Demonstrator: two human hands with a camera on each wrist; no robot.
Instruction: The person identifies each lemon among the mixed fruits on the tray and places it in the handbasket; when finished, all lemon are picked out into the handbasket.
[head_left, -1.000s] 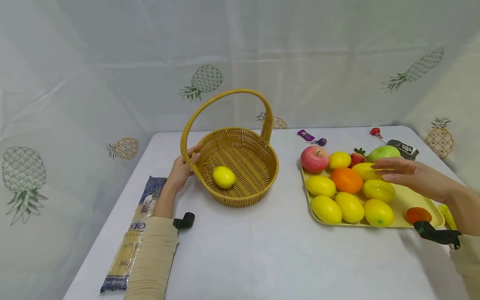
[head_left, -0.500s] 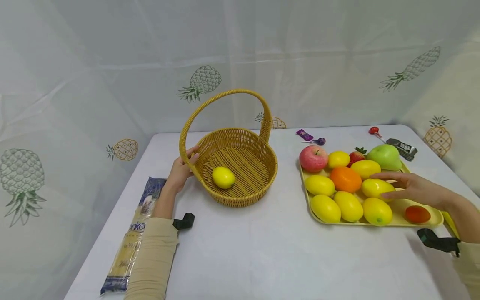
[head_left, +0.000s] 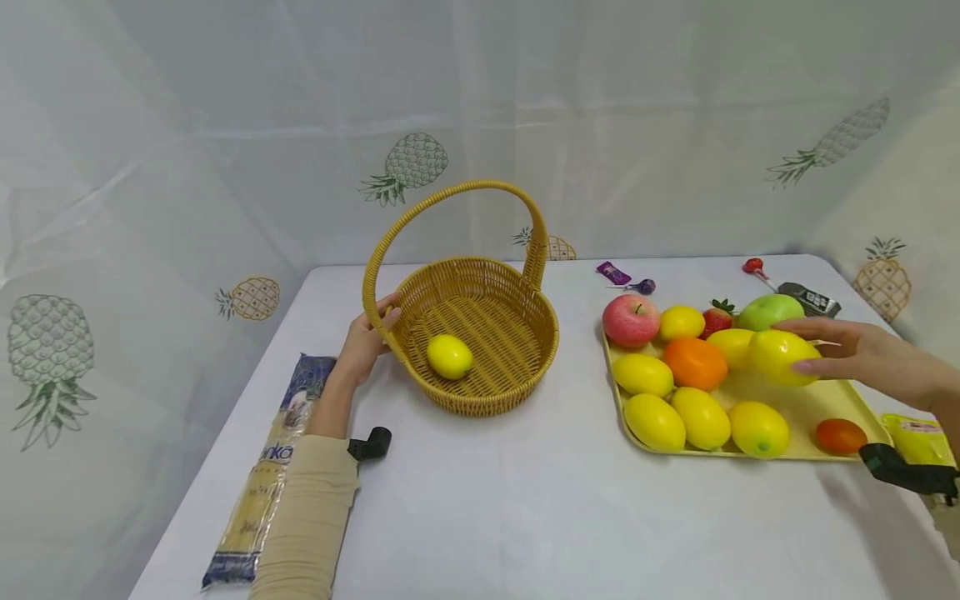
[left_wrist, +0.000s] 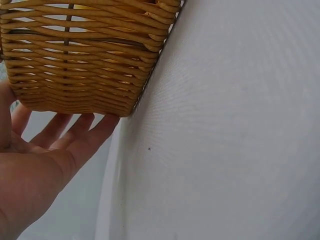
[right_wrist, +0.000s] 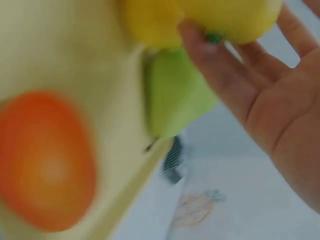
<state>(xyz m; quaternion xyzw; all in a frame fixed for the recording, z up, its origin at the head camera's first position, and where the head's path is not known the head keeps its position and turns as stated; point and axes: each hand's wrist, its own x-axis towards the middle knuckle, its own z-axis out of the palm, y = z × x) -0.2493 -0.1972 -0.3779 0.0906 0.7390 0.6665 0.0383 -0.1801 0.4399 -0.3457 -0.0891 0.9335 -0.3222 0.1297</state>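
Note:
In the head view my left hand [head_left: 367, 337] is at the left side of the yellow-brown wicker basket [head_left: 517, 396], by the foot of its tall handle. From the left wrist, its fairly straight fingers [left_wrist: 75, 140] touch the woven wall. One lemon [head_left: 449, 357] lies inside the basket. My right hand [head_left: 862, 358] pinches another lemon [head_left: 780, 357] between thumb and fingers, over the yellow tray [head_left: 806, 408]. The right wrist view shows this lemon [right_wrist: 235, 17] at the fingertips, partly cut off. Several other lemons, an orange [head_left: 695, 363] and an orange-red fruit [head_left: 840, 436] lie on the tray.
A red apple [head_left: 632, 321], strawberry [head_left: 717, 322] and green pear [head_left: 768, 311] are at the tray's back. Behind lie a purple candy [head_left: 613, 272], lollipops and a dark packet [head_left: 810, 300]. A yellow packet [head_left: 918, 437] sits right; a pasta bag [head_left: 262, 475] lies left.
My right hand came down onto a lemon in the tray, took hold of it and raised it from its place. The left hand and basket stay as they were.

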